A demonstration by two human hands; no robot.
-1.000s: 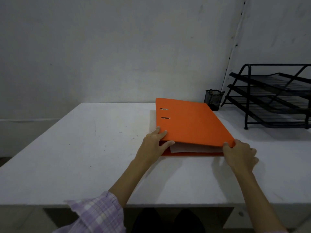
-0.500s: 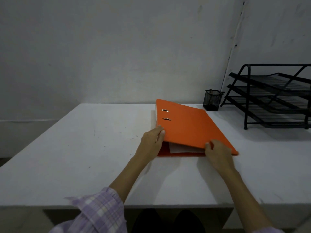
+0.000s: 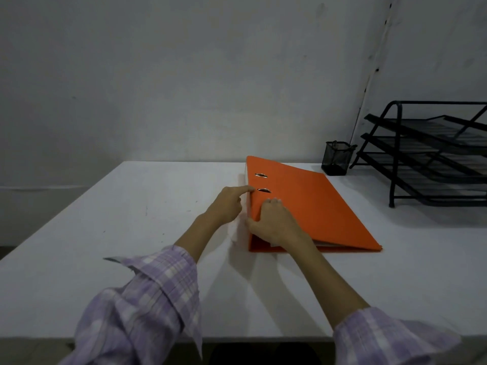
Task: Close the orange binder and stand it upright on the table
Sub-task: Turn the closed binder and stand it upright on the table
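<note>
The orange binder (image 3: 311,209) lies flat on the white worktop (image 3: 131,233), cover down but not quite shut — a sliver of white paper shows along its near edge. The right hand (image 3: 274,225) has its grip clenched over the spine-side near corner, fingers on the cover and thumb wrapped round the edge. The left hand (image 3: 229,204) grasps nothing; its fingers are loosely curled and the forefinger points at the spine, touching it just beside the nearer metal slot. Both sleeves are lilac plaid. Beyond the binder's far corner stands a black mesh pen cup (image 3: 337,159), and to its right a black wire letter tray (image 3: 432,154).
</note>
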